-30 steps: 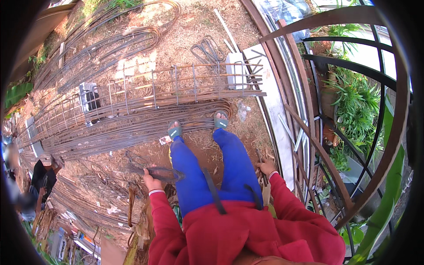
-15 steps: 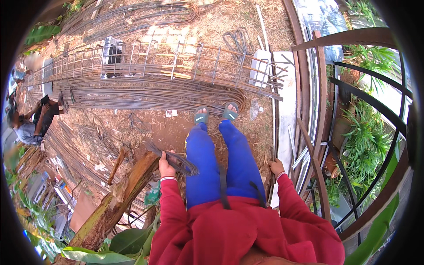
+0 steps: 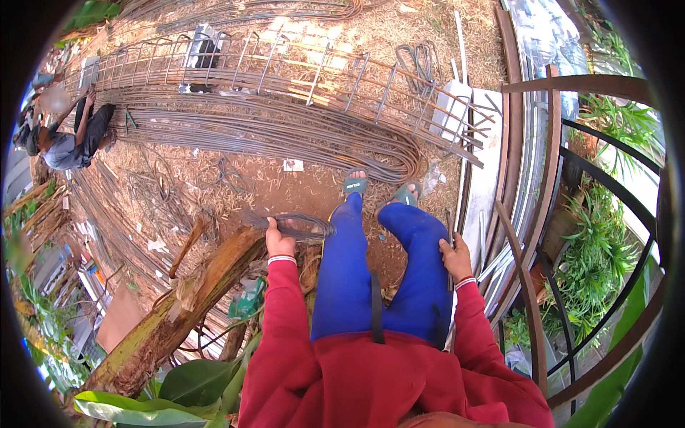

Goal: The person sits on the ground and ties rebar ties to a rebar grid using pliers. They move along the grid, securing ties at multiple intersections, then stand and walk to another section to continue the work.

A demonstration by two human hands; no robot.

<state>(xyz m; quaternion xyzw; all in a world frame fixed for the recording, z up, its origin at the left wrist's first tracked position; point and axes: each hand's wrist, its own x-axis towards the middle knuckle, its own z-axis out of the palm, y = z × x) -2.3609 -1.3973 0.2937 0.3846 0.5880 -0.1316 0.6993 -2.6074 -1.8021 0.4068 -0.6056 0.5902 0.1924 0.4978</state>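
Gripped a bundle of thin wire ties [image 3: 296,226] in left hand [image 3: 277,241], carried fwd since 1 s ago; right hand [image 3: 454,255] closed on slim rod [image 3: 449,246] by thigh. Rebar stack [image 3: 271,128] ahead w/ a co-worker [image 3: 75,135] far left.

Bundle of thin dark wire loops [image 3: 296,225], horizontal, above bare dirt.

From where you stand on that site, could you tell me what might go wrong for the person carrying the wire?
The left hand grips a loose bundle of thin wire bare; its ends could scratch the skin. The feet wear open sandals, and long rebar lies across the ground just ahead, so a trip or stubbed toe seems possible. The right hand holds a thin metal rod close to the leg.
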